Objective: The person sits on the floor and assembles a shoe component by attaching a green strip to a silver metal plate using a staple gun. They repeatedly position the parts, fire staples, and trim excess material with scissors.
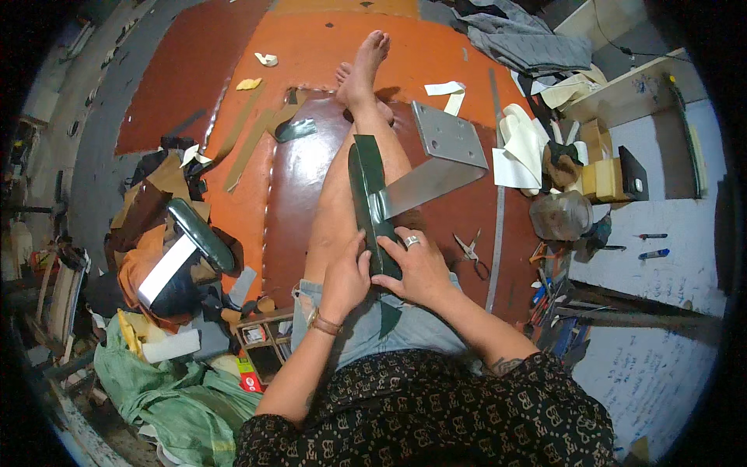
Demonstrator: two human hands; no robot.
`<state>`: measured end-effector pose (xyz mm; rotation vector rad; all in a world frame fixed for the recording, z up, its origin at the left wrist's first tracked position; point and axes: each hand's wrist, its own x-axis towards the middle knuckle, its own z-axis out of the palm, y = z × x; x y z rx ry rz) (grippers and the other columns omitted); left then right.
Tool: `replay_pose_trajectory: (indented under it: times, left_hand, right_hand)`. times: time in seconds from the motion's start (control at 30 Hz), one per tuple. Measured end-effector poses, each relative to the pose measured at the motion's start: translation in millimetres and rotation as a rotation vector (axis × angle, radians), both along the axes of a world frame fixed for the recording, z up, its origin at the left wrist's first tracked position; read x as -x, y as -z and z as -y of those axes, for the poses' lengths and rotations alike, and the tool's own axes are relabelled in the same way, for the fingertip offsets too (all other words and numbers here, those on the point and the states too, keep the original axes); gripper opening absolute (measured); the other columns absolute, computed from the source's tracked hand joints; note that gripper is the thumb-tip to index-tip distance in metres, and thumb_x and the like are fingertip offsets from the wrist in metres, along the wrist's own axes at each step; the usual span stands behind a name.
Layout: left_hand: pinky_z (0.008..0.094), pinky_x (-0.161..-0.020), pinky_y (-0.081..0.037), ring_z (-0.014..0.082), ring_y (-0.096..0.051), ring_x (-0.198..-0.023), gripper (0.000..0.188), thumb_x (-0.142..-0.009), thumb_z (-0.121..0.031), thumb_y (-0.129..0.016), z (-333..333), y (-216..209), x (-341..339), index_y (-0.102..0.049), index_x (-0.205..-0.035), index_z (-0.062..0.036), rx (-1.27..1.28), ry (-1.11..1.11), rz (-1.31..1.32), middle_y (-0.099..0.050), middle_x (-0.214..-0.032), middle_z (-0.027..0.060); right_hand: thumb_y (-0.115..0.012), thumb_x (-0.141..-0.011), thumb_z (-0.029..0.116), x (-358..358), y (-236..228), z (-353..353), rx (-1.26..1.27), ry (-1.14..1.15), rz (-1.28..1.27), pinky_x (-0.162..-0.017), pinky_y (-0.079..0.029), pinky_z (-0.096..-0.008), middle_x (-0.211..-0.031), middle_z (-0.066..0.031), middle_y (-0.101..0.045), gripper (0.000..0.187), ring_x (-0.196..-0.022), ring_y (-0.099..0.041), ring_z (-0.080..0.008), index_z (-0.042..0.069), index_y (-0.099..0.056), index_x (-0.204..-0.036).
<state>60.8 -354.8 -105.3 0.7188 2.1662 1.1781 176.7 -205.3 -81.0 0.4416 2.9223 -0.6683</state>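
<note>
Across my legs lies a long armrest pad wrapped in dark green, shiny leather-like covering, with a bent grey metal bracket sticking out to its right. My left hand presses against the left side of the pad's near end, fingers together. From the right, my right hand, with a ring on one finger, grips the same end, thumb and fingers on the covering. A loose flap of green covering hangs toward my lap. The pad's underside is hidden.
Scissors lie on the brown mat to the right, beside a long metal ruler. A similar green armrest rests among scraps at left. A clear jar and yellow foam block stand at right.
</note>
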Motion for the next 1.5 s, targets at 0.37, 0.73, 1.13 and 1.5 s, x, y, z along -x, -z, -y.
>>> replay_pose_trajectory:
  times: [0.37, 0.73, 1.13, 1.5]
  left_hand:
    - [0.0480, -0.099, -0.057, 0.0448, -0.068, -0.118, 0.057, -0.096, 0.001, -0.060, 5.4, 15.4, 10.7, -0.064, -0.150, -0.0157, -0.002, 0.214, -0.098, -0.067, -0.136, 0.0267]
    - [0.0493, -0.097, -0.059, 0.0485, -0.070, -0.110, 0.061, -0.095, -0.003, -0.062, 10.1, 12.7, -4.4, -0.057, -0.155, -0.0128, 0.046, 0.243, -0.308, -0.060, -0.145, 0.0309]
    - [0.0488, -0.099, -0.054, 0.0446, -0.067, -0.114, 0.059, -0.090, -0.009, -0.077, 7.1, -40.3, 33.0, -0.062, -0.146, -0.0028, -0.079, 0.207, -0.383, -0.067, -0.130, 0.0235]
    - [0.0400, -0.090, -0.057, 0.0226, -0.073, -0.103, 0.036, -0.093, -0.017, -0.077, 53.4, -168.9, 78.5, -0.073, -0.123, 0.0033, -0.072, 0.134, -0.050, -0.076, -0.121, 0.0168]
  right_hand:
    - [-0.078, -0.092, 0.049, -4.6, 6.9, 18.7, -0.165, -0.064, 0.026, -0.098, -0.059, -0.0518, -0.150, -0.0309, -0.053, 0.076, -0.136, -0.053, -0.0498, 0.012, -0.055, -0.154]
    - [-0.084, -0.093, 0.036, 5.7, -6.9, -20.1, 0.743, 0.751, -0.238, -0.101, -0.055, -0.0405, -0.115, -0.0198, -0.075, 0.043, -0.119, -0.070, -0.0284, 0.000, -0.077, -0.115]
    - [-0.074, -0.102, 0.033, 88.8, -29.3, -77.8, 1.236, 0.576, -0.870, -0.084, -0.058, -0.0367, -0.099, -0.0094, -0.070, 0.040, -0.093, -0.071, -0.0193, 0.004, -0.062, -0.127]
    - [-0.077, -0.090, 0.024, 136.4, -98.8, -54.2, 1.022, -0.454, -0.349, -0.082, -0.057, -0.0374, -0.088, -0.0115, -0.072, 0.029, -0.085, -0.071, -0.0184, 0.000, -0.068, -0.105]
